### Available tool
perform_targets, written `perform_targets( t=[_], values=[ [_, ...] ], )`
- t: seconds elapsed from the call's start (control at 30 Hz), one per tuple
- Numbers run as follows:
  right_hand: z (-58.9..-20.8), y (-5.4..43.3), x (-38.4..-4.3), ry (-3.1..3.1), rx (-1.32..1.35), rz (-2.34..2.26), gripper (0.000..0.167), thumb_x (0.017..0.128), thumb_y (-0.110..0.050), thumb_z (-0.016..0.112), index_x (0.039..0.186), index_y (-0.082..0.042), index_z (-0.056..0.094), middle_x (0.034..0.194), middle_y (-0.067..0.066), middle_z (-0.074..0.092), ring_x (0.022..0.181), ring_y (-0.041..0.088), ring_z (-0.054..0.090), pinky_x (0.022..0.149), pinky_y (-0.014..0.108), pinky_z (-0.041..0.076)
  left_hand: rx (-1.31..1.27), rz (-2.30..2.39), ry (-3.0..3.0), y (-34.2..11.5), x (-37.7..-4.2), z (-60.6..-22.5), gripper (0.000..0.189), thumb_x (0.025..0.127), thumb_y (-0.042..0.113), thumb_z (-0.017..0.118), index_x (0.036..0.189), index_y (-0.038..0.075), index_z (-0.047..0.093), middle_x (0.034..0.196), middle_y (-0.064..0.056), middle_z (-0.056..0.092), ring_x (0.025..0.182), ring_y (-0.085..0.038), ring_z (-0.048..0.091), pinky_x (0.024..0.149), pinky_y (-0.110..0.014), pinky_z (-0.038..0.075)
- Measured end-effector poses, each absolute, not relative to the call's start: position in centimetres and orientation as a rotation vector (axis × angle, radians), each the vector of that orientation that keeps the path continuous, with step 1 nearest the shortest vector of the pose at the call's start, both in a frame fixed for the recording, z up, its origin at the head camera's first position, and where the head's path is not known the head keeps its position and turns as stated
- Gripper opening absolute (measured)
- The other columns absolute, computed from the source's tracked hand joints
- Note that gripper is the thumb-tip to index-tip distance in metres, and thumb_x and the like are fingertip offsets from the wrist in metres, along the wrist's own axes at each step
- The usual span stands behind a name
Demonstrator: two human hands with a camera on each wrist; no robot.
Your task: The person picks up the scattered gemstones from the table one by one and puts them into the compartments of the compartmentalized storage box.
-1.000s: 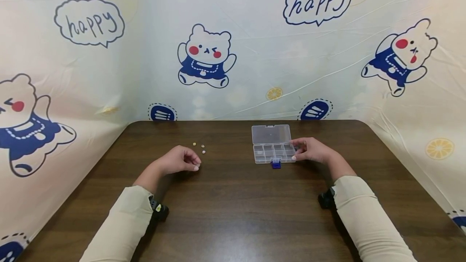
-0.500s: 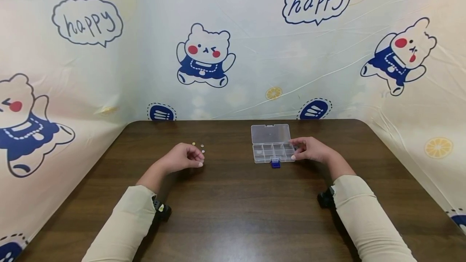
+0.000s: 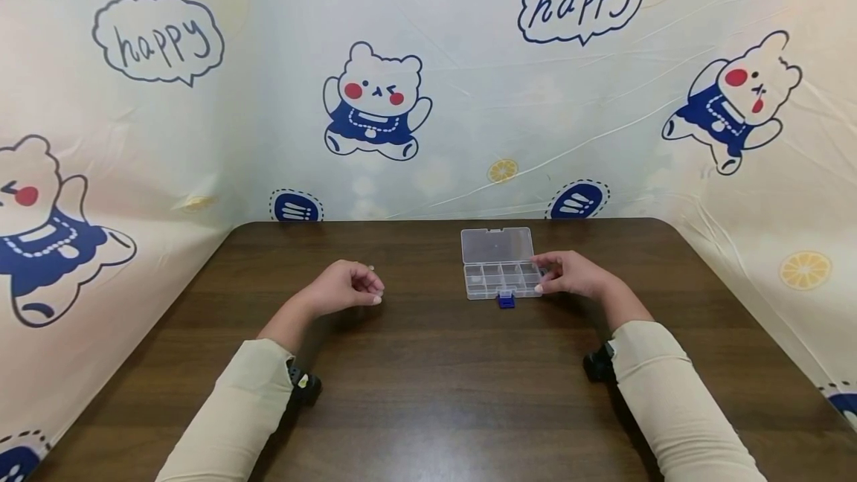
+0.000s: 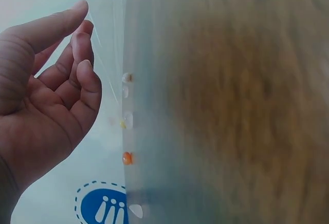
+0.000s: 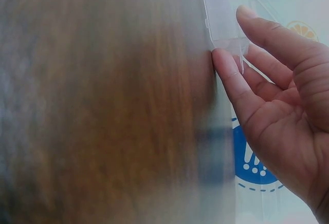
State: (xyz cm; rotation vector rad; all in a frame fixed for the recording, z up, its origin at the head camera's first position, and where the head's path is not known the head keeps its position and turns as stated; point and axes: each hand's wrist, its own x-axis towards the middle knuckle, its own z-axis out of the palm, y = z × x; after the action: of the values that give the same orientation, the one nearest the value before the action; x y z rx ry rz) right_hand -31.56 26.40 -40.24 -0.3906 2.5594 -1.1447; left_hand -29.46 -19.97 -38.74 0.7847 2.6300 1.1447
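Head view shows the right hand (image 3: 572, 274) gripping the right end of an open clear box (image 3: 498, 265) on the surface (image 3: 415, 363); the left hand (image 3: 344, 288) curls its fingers near a tiny pale bead (image 3: 372, 268), hold unclear.

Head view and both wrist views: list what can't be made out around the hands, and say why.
Whether the left hand holds anything: head view, too small to tell.
Most of the small pieces seen from the left wrist: head view, apparently behind that hand.
Contents of the clear box: head view, too small.
The box's far end: right wrist view, cut off by the top edge.
Table surface: both wrist views, blurred.
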Motion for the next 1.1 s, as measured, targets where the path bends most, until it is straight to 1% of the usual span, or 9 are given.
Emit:
perform_targets(
  t=[0.4, 0.7, 1.1],
  values=[
    [-40.2, 26.4, -31.5, 2.555, -0.377, -1.142, 0.071, 0.083, -0.024, 0.079, 0.142, -0.003, 0.047, 0.127, 0.019, 0.056, 0.100, 0.026, 0.057, 0.094, 0.041, 0.048, 0.801, 1.170, 2.636, -18.5, -29.4, -38.2, 0.012, 0.081, 0.009, 0.080, 0.091, 0.007, 0.072, 0.083, 0.000, 0.069, 0.077, -0.016, 0.062, 0.072, -0.029, 0.054],
    [-40.2, 26.4, -31.6, 2.554, -0.385, -1.141, 0.071, 0.083, -0.025, 0.079, 0.142, -0.002, 0.047, 0.129, 0.019, 0.055, 0.101, 0.026, 0.057, 0.094, 0.041, 0.048, 0.788, 1.196, 2.612, -17.5, -29.6, -37.8, 0.012, 0.082, 0.009, 0.079, 0.092, 0.007, 0.073, 0.084, -0.001, 0.069, 0.076, -0.018, 0.061, 0.071, -0.029, 0.054],
    [-40.1, 26.3, -31.5, 2.553, -0.379, -1.142, 0.071, 0.084, -0.024, 0.079, 0.143, -0.002, 0.046, 0.131, 0.020, 0.054, 0.102, 0.027, 0.057, 0.096, 0.042, 0.047, 0.805, 1.166, 2.639, -16.0, -29.8, -37.6, 0.011, 0.082, 0.013, 0.080, 0.092, 0.011, 0.074, 0.084, 0.002, 0.069, 0.079, -0.017, 0.061, 0.074, -0.031, 0.053]
  ],
)
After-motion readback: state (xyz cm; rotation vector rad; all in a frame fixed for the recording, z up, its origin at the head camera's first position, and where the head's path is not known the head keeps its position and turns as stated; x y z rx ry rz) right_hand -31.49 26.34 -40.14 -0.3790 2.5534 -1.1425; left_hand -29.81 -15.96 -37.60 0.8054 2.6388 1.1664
